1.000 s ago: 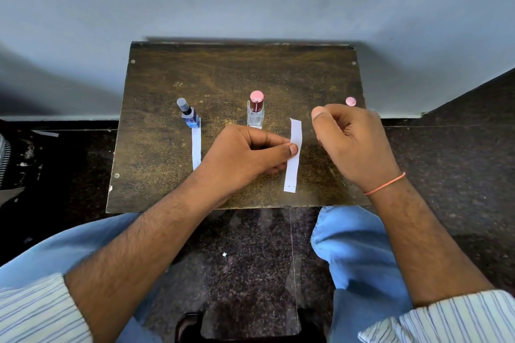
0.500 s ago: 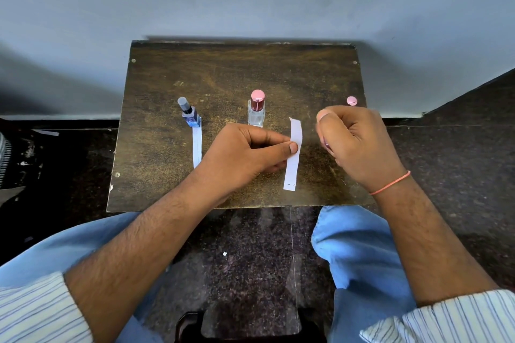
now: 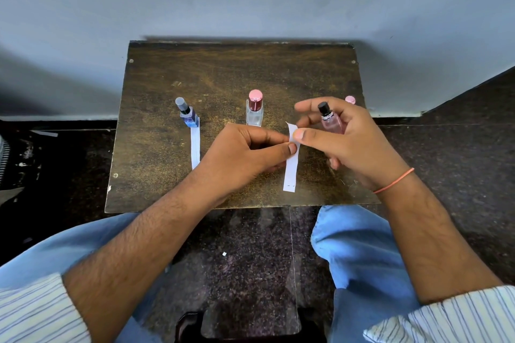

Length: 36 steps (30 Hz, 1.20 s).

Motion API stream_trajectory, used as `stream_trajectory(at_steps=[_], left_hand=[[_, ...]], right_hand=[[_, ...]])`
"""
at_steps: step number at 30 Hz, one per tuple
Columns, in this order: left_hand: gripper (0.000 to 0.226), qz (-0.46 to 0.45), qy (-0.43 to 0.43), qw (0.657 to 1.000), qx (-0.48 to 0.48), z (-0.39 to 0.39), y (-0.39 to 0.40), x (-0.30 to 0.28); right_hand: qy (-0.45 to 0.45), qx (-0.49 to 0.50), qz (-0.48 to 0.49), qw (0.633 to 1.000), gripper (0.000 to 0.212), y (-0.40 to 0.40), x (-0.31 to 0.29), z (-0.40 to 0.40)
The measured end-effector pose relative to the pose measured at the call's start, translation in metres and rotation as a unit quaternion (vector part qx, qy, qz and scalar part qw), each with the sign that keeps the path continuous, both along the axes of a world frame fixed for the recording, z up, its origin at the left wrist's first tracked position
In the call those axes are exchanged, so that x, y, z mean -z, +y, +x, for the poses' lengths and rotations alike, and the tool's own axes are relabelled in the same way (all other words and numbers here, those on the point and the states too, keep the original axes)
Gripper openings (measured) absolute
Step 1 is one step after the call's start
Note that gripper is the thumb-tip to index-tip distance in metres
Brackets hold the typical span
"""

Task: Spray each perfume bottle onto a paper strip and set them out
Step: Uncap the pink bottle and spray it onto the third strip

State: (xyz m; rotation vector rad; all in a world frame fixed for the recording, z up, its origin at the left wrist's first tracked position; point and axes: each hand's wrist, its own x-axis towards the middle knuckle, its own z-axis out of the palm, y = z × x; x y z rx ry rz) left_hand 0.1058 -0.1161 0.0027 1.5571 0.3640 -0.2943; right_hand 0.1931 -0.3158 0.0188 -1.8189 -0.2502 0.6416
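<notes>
The small brown table stood against the wall, and the person sat at its near edge with both forearms over it. The left hand was closed, thumb and forefinger pinching the white paper strip near its upper part, the strip hanging down over the tabletop. The right hand was wrapped around the pink bottle, uncapped, black nozzle up, with the forefinger raised clear of it and the thumb against the strip's top edge.

Behind the hands stood 2 other bottles: the blue bottle at the left, with a laid strip on the table touching its base, and the clear bottle in the middle, capped in pink, with no strip visible beside it. A pink cap lay near the table's right edge.

The step in hand appeared to be spraying the pink bottle onto the held strip. The next move probably called for turning the nozzle toward the paper and pressing it with the raised forefinger. Then bottle and strip would need setting down at the right of the row.
</notes>
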Motion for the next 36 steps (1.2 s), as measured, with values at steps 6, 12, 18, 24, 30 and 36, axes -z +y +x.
stream_trajectory(at_steps=[6,12,18,24,30,36], left_hand=[[0.01,0.005,0.006,1.0,0.028,0.0,0.001,0.003],[0.007,0.036,0.005,0.997,0.072,0.0,0.001,0.005],[0.01,0.043,0.034,0.996,0.068,0.003,0.001,0.001],[0.007,0.019,0.064,0.997,0.045,0.007,0.0,-0.001],[0.007,-0.006,0.046,0.999,-0.019,0.011,-0.01,0.003],[0.02,-0.018,0.058,0.998,-0.031,0.012,-0.015,0.007]], right_hand=[[0.062,0.001,0.066,0.996,0.045,-0.001,-0.002,0.002],[0.055,-0.017,0.062,0.996,0.052,-0.005,-0.003,0.004],[0.054,0.007,0.05,0.997,0.053,-0.016,-0.003,0.012],[-0.038,-0.064,-0.126,0.989,0.053,-0.035,-0.004,0.017],[0.015,-0.141,-0.181,0.973,0.046,-0.033,0.0,0.014],[0.073,-0.027,-0.139,0.987,0.041,-0.03,0.001,0.012]])
